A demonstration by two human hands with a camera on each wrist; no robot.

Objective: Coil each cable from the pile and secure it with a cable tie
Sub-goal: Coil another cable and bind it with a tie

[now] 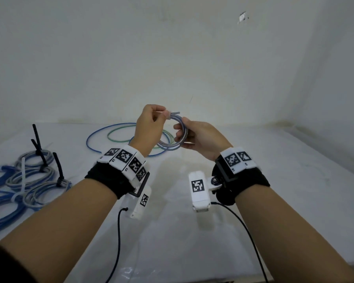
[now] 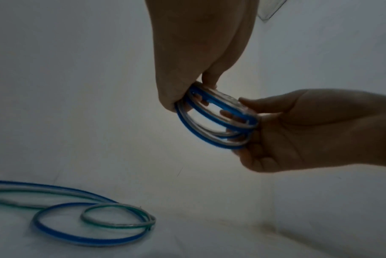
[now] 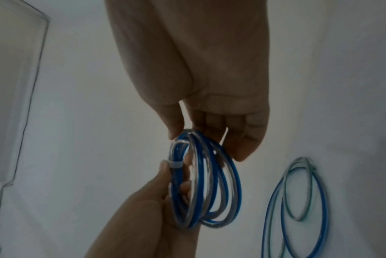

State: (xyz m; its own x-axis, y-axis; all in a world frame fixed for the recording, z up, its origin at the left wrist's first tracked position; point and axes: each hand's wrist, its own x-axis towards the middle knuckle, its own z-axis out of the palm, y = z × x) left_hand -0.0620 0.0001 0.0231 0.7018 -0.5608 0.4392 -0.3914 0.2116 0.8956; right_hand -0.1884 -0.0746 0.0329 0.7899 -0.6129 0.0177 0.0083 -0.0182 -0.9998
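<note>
We hold a small coil (image 1: 173, 132) of blue and clear cable in the air above the table (image 1: 253, 180), a white tie (image 3: 175, 164) wrapped round one side. Our left hand (image 1: 149, 121) pinches it at the tie; our right hand (image 1: 198, 137) grips the opposite side.

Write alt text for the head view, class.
Two hands hold a small blue-and-clear cable coil above a white table: the left hand pinches its top, the right hand grips its side. Tied coils lie at left.
</note>
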